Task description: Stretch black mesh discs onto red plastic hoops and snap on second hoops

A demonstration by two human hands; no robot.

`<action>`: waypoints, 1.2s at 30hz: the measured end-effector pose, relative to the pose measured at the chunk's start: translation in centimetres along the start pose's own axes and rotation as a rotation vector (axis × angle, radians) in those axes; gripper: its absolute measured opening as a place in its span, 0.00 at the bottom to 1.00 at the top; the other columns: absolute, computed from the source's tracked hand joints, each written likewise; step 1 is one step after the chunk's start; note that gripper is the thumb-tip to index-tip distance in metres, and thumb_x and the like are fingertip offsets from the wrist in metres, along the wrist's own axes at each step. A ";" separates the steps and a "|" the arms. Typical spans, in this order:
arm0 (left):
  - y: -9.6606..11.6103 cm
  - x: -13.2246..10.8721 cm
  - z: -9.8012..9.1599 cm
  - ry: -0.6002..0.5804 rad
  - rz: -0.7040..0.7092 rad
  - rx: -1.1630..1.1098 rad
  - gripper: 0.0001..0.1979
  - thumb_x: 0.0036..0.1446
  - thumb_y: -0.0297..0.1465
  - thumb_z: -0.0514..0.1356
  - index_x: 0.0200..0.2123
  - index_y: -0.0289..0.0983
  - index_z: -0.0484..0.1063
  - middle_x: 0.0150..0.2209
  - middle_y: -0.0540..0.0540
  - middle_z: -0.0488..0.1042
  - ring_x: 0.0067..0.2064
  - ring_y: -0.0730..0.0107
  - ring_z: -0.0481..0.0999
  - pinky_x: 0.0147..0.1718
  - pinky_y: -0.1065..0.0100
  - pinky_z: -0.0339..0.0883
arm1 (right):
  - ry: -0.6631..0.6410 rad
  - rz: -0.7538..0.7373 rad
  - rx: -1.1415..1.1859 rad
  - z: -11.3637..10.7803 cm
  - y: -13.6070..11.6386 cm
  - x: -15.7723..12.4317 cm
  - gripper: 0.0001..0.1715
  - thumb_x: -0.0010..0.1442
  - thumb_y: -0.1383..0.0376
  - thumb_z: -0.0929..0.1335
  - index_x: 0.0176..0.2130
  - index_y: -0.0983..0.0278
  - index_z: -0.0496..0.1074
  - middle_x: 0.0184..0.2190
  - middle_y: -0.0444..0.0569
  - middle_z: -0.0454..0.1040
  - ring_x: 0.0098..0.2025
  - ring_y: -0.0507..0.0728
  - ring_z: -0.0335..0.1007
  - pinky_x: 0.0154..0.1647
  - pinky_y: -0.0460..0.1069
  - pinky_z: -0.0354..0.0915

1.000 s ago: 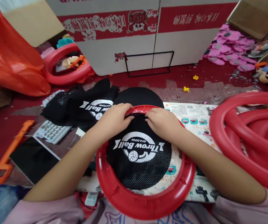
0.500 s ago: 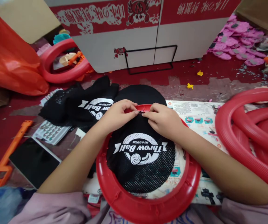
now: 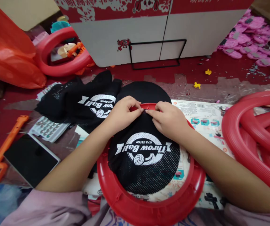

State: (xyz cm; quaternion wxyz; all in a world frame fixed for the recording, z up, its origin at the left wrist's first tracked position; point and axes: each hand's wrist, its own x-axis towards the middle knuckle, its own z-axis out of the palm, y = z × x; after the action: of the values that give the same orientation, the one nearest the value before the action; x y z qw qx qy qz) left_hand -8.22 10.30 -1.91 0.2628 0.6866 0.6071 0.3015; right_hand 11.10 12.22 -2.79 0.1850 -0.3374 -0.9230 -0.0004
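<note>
At twelve o'clock on the red ring [image 3: 153, 212], the fingers of the left hand [image 3: 125, 113] and right hand [image 3: 172, 121] seem pinched on the edge of the black net [image 3: 144, 171], which lies across the ring's middle. Uneven pulling could let that edge slip free. Compared with a second ago, the fingertips sit closer together.

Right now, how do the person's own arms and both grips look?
The left grip and right grip are bare, without gloves. The forearms show no watch or bracelet. The pale mauve sleeves are short and loose.
</note>
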 end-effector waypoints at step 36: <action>1.2 -0.7 -1.7 -0.135 0.107 0.069 0.09 0.55 0.29 0.57 0.34 0.35 0.78 0.48 0.43 0.76 0.49 0.63 0.75 0.52 0.61 0.67 | -0.134 0.085 0.099 -1.7 -1.5 0.1 0.20 0.64 0.67 0.58 0.42 0.64 0.78 0.36 0.53 0.71 0.33 0.55 0.63 0.30 0.48 0.53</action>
State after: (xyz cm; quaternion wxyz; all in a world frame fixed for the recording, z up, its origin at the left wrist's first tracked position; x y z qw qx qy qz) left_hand -8.74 9.42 0.03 0.2627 0.7455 0.5606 0.2470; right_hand 10.74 10.93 -0.96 0.1389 -0.3659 -0.9171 0.0757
